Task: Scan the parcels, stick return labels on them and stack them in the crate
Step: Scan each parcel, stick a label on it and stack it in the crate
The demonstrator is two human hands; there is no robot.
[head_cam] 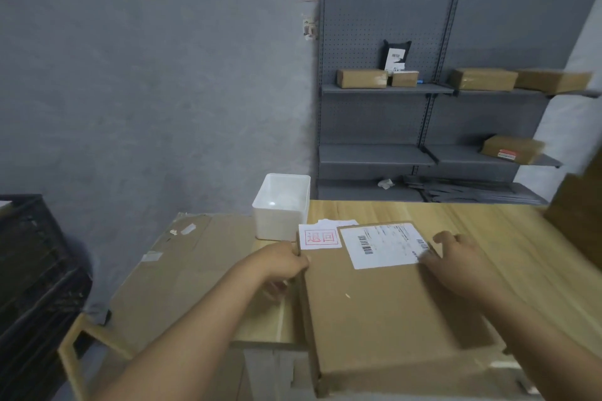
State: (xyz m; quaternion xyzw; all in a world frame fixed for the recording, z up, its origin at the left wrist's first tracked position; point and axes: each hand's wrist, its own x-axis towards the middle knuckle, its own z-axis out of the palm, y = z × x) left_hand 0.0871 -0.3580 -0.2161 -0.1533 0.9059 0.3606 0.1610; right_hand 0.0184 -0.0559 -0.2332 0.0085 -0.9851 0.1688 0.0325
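Observation:
A large flat cardboard parcel (387, 309) lies on the wooden table (488, 218), its near end over the table's front edge. Its top carries a white shipping label (384, 246) with barcodes and a white return label (320, 238) with red characters at the far left corner. My left hand (280, 262) grips the parcel's left edge near that corner. My right hand (462, 262) rests on the parcel's far right part, fingers spread beside the shipping label.
A white plastic bin (281, 205) stands at the table's far left corner. A big flattened cardboard sheet (182, 273) lies left of the table. A dark crate (29, 270) sits at far left. Grey shelves (433, 91) behind hold several brown parcels.

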